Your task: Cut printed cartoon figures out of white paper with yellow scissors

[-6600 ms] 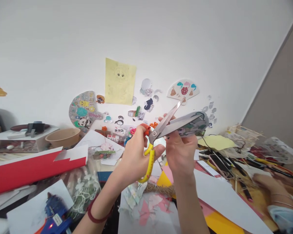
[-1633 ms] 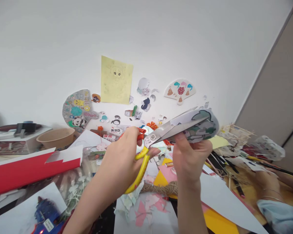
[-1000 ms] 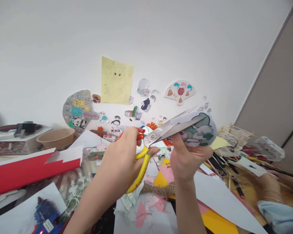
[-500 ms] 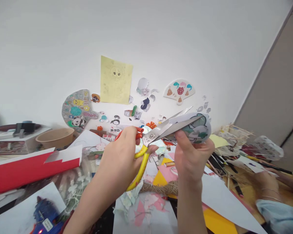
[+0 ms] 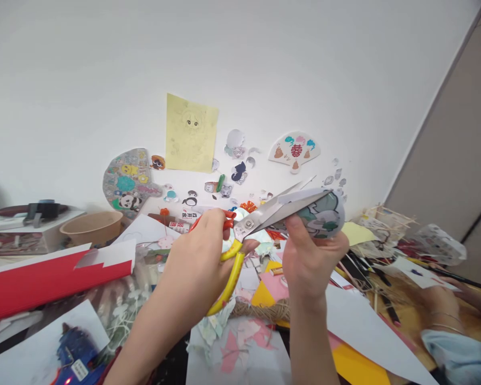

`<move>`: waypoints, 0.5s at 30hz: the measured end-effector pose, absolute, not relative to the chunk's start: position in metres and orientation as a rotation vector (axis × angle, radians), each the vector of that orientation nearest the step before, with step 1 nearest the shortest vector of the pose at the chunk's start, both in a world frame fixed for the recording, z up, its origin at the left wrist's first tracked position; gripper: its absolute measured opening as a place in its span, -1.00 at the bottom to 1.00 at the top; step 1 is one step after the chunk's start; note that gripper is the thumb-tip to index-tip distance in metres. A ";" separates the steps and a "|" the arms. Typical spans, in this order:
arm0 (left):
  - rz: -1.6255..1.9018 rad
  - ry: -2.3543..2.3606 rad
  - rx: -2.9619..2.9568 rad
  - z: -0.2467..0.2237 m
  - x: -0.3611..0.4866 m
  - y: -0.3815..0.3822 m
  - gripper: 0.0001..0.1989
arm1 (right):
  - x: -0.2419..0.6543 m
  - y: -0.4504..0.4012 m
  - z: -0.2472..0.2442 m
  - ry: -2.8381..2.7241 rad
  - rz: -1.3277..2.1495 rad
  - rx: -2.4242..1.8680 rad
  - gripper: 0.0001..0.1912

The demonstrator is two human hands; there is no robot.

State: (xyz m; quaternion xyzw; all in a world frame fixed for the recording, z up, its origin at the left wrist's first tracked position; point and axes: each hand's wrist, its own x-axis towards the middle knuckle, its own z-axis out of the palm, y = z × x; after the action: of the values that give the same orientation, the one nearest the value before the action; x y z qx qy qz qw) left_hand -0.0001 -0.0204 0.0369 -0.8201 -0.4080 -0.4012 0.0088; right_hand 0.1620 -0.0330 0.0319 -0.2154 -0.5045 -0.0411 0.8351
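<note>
My left hand is closed around the handles of a pair of scissors, one loop yellow and the other red. The blades are parted and point up to the right. A printed paper cutout, green, grey and white, is pinched in my right hand, with the thumb on its front. Its upper left part lies between the blades. The lower blade passes in front of the cutout, close above my right thumb. My left fingers inside the loops are partly hidden.
A blue glue gun with a red light lies at lower left, near red card. Paper scraps and a twine roll are below my hands. At right, another person's hand is by a white sheet.
My right hand has shifted slightly left and the cutout has turned a little between the blades. The blades stay parted. My left hand keeps its hold on the scissors.
</note>
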 end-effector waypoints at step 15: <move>-1.232 -1.294 -2.577 0.039 0.001 -0.023 -0.71 | 0.161 -0.025 0.029 -1.034 -0.177 -0.392 -0.90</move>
State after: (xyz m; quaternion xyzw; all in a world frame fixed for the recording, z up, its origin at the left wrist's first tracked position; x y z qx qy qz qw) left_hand 0.0010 -0.0228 0.0392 -0.8219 -0.4126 -0.3928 0.0032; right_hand 0.1606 -0.0253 0.0289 -0.1860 -0.4906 -0.0839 0.8472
